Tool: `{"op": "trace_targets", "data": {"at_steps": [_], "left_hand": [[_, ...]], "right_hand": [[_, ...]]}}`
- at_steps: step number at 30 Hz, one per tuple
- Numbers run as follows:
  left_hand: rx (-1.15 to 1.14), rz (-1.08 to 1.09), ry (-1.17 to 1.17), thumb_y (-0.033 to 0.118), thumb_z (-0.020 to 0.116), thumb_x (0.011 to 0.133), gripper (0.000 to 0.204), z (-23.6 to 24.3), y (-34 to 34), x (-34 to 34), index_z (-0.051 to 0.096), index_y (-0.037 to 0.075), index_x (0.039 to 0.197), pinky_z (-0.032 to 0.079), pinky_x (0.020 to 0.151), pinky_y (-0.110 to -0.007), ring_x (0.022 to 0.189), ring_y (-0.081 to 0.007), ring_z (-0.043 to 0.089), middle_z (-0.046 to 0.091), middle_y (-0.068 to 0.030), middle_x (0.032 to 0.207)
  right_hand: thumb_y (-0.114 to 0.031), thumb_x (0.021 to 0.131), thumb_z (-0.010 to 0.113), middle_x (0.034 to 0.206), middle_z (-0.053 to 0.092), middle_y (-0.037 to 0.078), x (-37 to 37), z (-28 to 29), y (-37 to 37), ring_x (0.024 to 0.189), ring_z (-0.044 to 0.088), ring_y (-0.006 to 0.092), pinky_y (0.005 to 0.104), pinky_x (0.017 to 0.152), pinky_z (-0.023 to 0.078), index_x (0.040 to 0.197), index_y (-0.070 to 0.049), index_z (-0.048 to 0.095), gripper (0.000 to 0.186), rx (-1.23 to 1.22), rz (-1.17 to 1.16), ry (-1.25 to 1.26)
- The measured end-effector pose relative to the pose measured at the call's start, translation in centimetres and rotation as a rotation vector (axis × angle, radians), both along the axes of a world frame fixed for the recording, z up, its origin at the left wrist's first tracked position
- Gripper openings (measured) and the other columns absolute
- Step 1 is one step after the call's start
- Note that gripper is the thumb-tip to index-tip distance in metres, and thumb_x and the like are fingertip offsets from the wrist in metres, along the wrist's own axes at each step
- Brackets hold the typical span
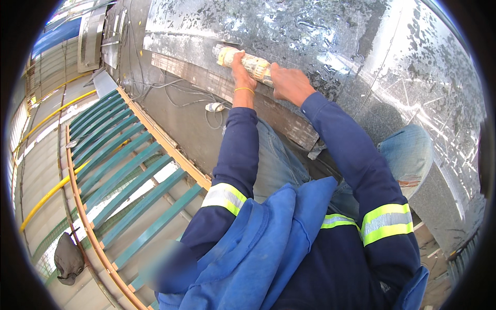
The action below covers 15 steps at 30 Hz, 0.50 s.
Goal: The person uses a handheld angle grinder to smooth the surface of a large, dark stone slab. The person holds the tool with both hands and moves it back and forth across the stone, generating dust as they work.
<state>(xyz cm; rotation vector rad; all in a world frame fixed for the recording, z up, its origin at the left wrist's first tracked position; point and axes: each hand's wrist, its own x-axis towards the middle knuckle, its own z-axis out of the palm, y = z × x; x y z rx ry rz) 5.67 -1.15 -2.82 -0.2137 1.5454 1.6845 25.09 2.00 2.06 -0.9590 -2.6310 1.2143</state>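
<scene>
Both hands grip a worn, cream-and-yellow angle grinder [256, 66] at the edge of a large grey metal sheet [330, 31]. My left hand [243, 75], a yellow band at its wrist, wraps around the tool near its head. My right hand [290, 84] closes around the rear of the body. A thin dark edge, apparently the disc, shows by the head next to the sheet; whether it touches cannot be made out. Beneath the sheet's near edge lies a long, worn wooden plank [206, 80]. My bent knee [411, 152] rests on or over the sheet at right.
Grey cables [178, 98] and a white connector [213, 107] lie on the floor left of the plank. A slatted green frame with an orange-brown border [147, 124] stands at left, near yellow pipes [49, 194] and a dark bag [68, 259]. Blue cloth [258, 232] hangs over my front.
</scene>
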Motion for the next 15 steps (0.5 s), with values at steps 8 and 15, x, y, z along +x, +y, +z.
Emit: {"op": "trace_targets", "data": {"at_steps": [8, 15], "left_hand": [[0.063, 0.014, 0.0, 0.023, 0.065, 0.083, 0.032, 0.1, 0.4, 0.3, 0.053, 0.008, 0.109, 0.057, 0.072, -0.05, 0.078, -0.0315, 0.065, 0.061, -0.0111, 0.09], [0.044, -0.01, -0.016, 0.025, 0.065, 0.083, 0.033, 0.2, 0.1, 0.0, 0.053, 0.008, 0.109, 0.057, 0.071, -0.049, 0.077, -0.0322, 0.065, 0.061, -0.0115, 0.09]], "right_hand": [[-0.008, 0.071, 0.07, 0.086, 0.07, 0.026, -0.4, -0.6, 0.1, 0.08, 0.071, 0.0417, 0.0491, 0.066, 0.057, 0.1, 0.002, 0.048, 0.037, -0.008, -0.018, -0.021], [-0.015, 0.07, 0.081, 0.086, 0.072, 0.022, -0.2, 0.0, 0.0, 0.084, 0.073, 0.0374, 0.0442, 0.07, 0.058, 0.1, 0.003, 0.053, 0.045, 0.009, -0.002, -0.014]]}}
